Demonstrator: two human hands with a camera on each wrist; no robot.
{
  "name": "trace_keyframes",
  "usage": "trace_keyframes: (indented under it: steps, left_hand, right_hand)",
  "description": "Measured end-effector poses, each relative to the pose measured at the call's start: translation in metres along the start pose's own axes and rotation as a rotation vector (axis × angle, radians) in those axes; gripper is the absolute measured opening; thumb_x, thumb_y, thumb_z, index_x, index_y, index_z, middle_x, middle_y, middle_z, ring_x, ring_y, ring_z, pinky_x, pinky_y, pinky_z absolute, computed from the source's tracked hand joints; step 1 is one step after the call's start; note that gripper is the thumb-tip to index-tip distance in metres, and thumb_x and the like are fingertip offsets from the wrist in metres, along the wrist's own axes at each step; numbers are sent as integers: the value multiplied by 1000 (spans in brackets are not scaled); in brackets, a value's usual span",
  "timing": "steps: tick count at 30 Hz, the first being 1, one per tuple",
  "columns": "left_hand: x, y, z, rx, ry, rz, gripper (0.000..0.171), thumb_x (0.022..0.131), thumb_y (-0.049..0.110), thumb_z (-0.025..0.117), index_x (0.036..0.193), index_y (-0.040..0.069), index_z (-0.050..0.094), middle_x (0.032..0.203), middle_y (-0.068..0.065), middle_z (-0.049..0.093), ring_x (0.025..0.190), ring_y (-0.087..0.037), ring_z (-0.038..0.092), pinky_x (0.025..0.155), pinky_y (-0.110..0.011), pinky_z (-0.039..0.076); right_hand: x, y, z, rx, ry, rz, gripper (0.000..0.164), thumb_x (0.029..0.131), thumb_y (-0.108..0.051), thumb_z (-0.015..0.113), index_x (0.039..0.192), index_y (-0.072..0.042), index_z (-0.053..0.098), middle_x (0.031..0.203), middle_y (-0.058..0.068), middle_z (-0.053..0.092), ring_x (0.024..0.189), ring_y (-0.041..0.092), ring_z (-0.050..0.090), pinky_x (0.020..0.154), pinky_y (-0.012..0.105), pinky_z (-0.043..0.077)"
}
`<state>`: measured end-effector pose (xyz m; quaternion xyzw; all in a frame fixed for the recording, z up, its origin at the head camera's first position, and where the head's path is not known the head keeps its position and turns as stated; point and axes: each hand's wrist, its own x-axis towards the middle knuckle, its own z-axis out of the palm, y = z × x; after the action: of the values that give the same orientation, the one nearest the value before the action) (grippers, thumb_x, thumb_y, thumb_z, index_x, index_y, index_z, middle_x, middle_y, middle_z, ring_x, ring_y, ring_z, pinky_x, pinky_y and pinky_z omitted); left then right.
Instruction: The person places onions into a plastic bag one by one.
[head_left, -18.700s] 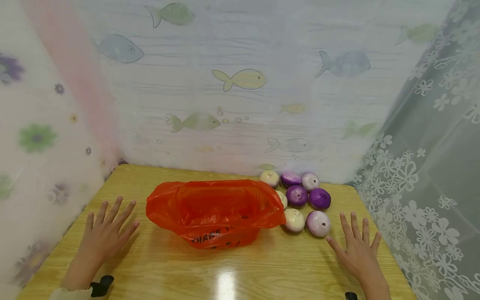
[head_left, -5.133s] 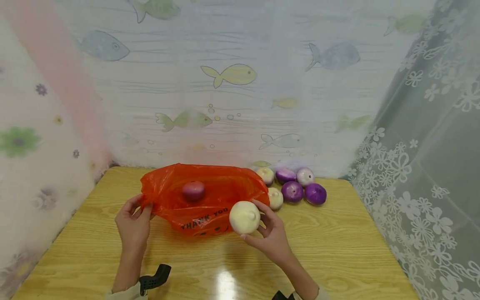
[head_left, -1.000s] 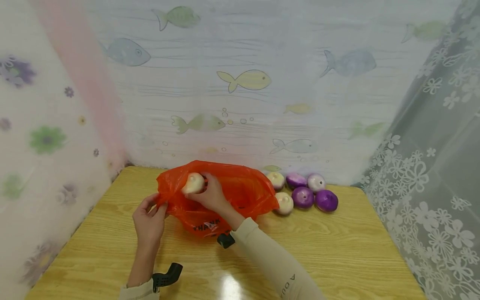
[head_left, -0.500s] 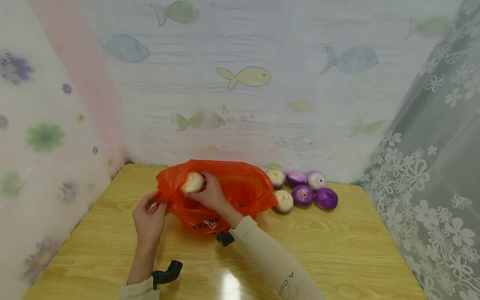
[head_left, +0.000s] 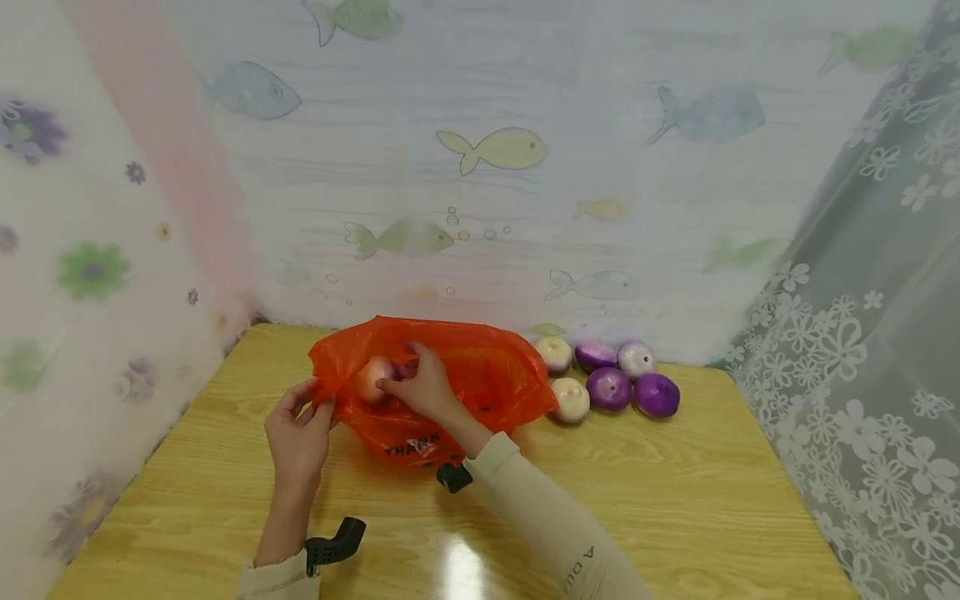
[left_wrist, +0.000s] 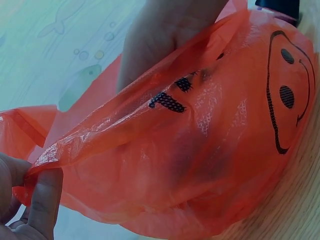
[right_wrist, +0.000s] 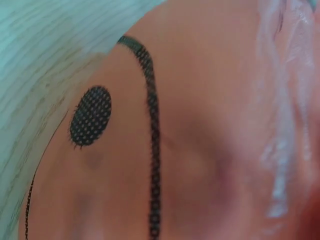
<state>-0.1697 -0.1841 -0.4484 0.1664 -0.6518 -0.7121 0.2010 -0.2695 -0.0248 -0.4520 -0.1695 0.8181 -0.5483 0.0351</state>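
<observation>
My left hand pinches the left rim of a red plastic bag in the head view. The left wrist view shows thumb and fingers gathering the film. My right hand reaches inside the bag's opening, fingers spread apart. Just left of them sits a white-and-purple onion, tinted red by the film, with the thumb overlapping its edge. In the left wrist view the right hand goes in behind the bag's front wall. The right wrist view shows only the bag's printed side, which hides the fingers.
Several more onions, white and purple, stand in a cluster to the right of the bag, among them a dark purple onion. They rest on a wooden table. A curtain printed with fish hangs behind the table's back edge.
The onion has left my right hand's grip and moved lower into the bag, turning its purple side up. My fingers have spread. The left hand keeps its hold on the rim.
</observation>
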Motion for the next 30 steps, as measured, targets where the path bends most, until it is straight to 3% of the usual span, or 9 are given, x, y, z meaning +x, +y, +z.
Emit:
trace_keyframes:
  steps: [13, 20, 25, 30]
  left_hand:
    - [1, 1, -2, -5, 14, 17, 29, 98, -3, 59, 126, 0, 59, 111, -4, 56, 84, 1, 69, 71, -15, 59]
    - [1, 2, -1, -18, 7, 4, 30, 98, -1, 60, 128, 1, 59, 111, -2, 56, 85, 0, 69, 73, -15, 58]
    - [2, 2, 0, 0, 4, 2, 30, 99, 0, 60, 129, -1, 58, 112, -3, 56, 85, 1, 69, 73, -14, 58]
    - [3, 0, 0, -2, 17, -5, 28, 99, 0, 61, 126, 3, 60, 111, -2, 56, 86, 0, 69, 75, -15, 58]
  right_hand:
    - [-33, -25, -27, 115, -95, -66, 59, 89, -13, 78, 142, -5, 53, 140, 18, 53, 116, 45, 59, 91, 30, 59]
    - [-63, -43, -60, 203, -138, -126, 45, 93, -14, 75, 135, -14, 61, 129, 11, 62, 115, 29, 63, 100, 40, 56]
    - [-84, -56, -86, 309, -116, -161, 38, 95, -11, 71, 132, -10, 63, 128, 9, 63, 116, 22, 61, 99, 34, 56]
    - [-105, -66, -116, 386, -40, -249, 36, 96, -5, 68, 131, -1, 61, 127, 8, 64, 117, 23, 61, 99, 33, 56]
